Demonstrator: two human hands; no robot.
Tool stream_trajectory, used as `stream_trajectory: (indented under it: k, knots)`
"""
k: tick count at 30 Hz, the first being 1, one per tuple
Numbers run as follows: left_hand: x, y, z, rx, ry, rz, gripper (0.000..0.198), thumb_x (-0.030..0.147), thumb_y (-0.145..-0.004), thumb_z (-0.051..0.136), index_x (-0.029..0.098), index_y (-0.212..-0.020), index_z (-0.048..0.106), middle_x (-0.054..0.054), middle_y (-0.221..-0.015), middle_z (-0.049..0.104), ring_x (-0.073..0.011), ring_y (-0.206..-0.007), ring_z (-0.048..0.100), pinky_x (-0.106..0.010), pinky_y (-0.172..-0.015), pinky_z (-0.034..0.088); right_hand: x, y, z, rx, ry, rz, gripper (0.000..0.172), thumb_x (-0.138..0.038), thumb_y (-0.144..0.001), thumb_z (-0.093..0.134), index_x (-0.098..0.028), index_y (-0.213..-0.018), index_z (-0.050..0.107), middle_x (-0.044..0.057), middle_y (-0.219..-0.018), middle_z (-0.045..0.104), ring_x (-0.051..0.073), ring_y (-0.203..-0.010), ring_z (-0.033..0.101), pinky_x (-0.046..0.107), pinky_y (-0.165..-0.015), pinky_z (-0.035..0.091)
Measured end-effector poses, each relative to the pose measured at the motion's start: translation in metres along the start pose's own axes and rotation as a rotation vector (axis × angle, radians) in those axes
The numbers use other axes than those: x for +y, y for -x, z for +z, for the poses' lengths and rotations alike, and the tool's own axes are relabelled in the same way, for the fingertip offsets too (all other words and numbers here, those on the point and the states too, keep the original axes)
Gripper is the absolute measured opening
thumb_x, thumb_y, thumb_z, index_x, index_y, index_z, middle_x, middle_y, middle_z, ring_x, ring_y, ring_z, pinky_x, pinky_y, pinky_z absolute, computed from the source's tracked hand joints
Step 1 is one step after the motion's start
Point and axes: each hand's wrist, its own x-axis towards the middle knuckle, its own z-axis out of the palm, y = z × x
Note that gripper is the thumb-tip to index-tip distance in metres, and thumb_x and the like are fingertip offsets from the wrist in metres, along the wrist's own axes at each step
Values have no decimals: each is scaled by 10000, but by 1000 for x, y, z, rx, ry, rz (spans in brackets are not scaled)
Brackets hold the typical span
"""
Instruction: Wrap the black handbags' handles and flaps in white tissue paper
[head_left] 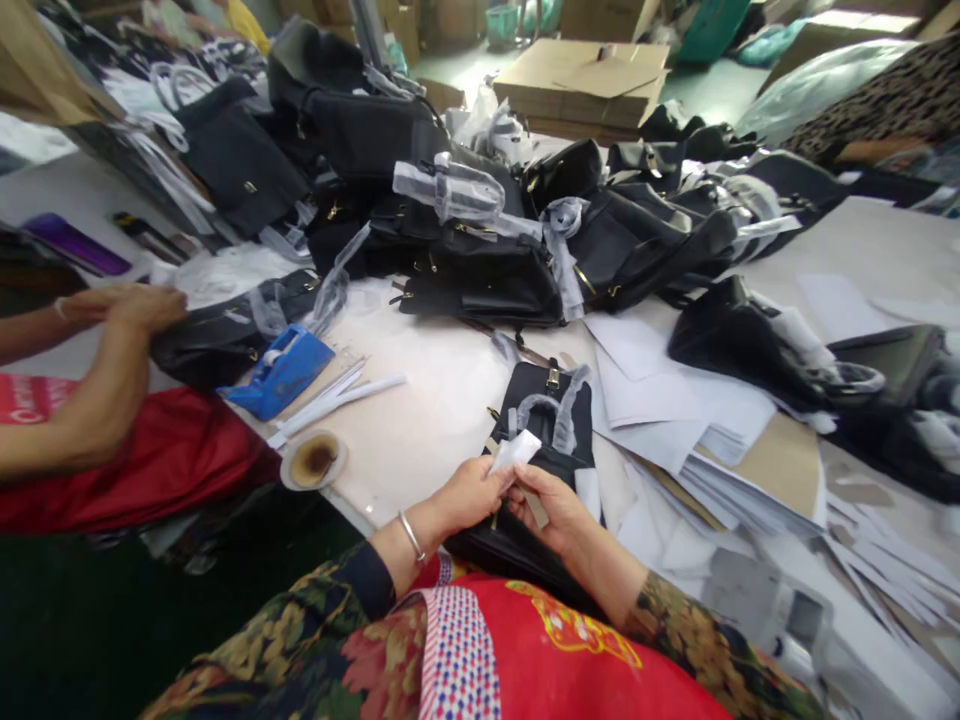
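A black bag [547, 385] lies on the table in front of me, its handle and strap wrapped in clear plastic and a metal clasp at its far end. Above it, the fingers of my left hand [474, 490] are closed on a folded white wrapper [517, 450], perhaps paper or thin foam. My right hand [556, 512] touches the near end of that wrapper and pinches a narrow tan strip [535, 507] that points down. The two hands meet at the fingertips, partly hiding what they grip. A white piece [589, 492] sits at the bag's right side.
Black bags [480, 270] are heaped along the back. To the left are a blue tape dispenser [289, 370], a tape roll [313, 460] and a co-worker's hands [142, 305] on another bag. Paper stacks [772, 465] and a grey dispenser [772, 600] lie right.
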Motion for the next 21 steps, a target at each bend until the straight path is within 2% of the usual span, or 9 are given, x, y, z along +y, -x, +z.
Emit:
stream_trajectory:
  k: [2, 6, 11, 14, 17, 19, 21]
  knots:
    - [-2, -2, -2, -44, 34, -30, 539, 711, -817, 512, 174, -790, 536, 44, -546, 481, -94, -442, 417, -217, -424, 295, 1, -2, 0, 12, 43, -1, 259, -355, -717, 800, -140, -775, 669, -3, -610, 617, 114, -548, 547, 236, -565, 482]
    - [-6, -4, -5, -89, 63, -47, 582, 734, -796, 516, 155, -797, 568, 14, -589, 531, -95, -446, 447, -219, -434, 335, -8, -2, 1, -64, 130, -5, 286, -382, -686, 807, -146, -726, 651, 0, -603, 597, 140, -601, 573, 261, -613, 494]
    - [-1, -3, -3, -42, 70, -34, 543, 693, -803, 535, 153, -798, 592, 2, -617, 555, -99, -464, 459, -220, -438, 335, -39, 6, 7, -93, 448, 14, 370, -437, -657, 828, -125, -764, 660, 5, -600, 616, 95, -538, 557, 197, -521, 449]
    - [3, -2, -2, -7, 69, -9, 499, 664, -811, 544, 171, -736, 565, 26, -544, 509, -99, -456, 432, -220, -442, 315, -56, 15, 11, -113, 622, 77, 403, -400, -658, 835, -119, -898, 674, 54, -748, 700, 107, -577, 628, 191, -522, 490]
    - [2, -2, -3, -29, 106, 7, 484, 651, -821, 541, 174, -746, 563, 34, -544, 498, -96, -466, 422, -219, -455, 319, -65, 25, 11, -39, 728, 107, 301, -287, -700, 800, -140, -917, 654, 55, -848, 713, 132, -627, 687, 197, -511, 525]
    - [0, -3, -4, -51, 106, 11, 494, 657, -820, 543, 166, -769, 575, 24, -583, 519, -95, -481, 432, -218, -458, 321, -64, 27, 8, 70, 767, 113, 182, -258, -758, 747, -142, -825, 624, 41, -769, 700, 124, -568, 676, 179, -450, 493]
    - [-3, -4, -5, -64, 103, 15, 509, 667, -816, 546, 160, -786, 578, 11, -624, 540, -93, -491, 442, -216, -458, 322, -59, 24, 4, 138, 782, 98, 154, -251, -815, 697, -139, -764, 603, 34, -692, 683, 108, -518, 651, 157, -407, 445]
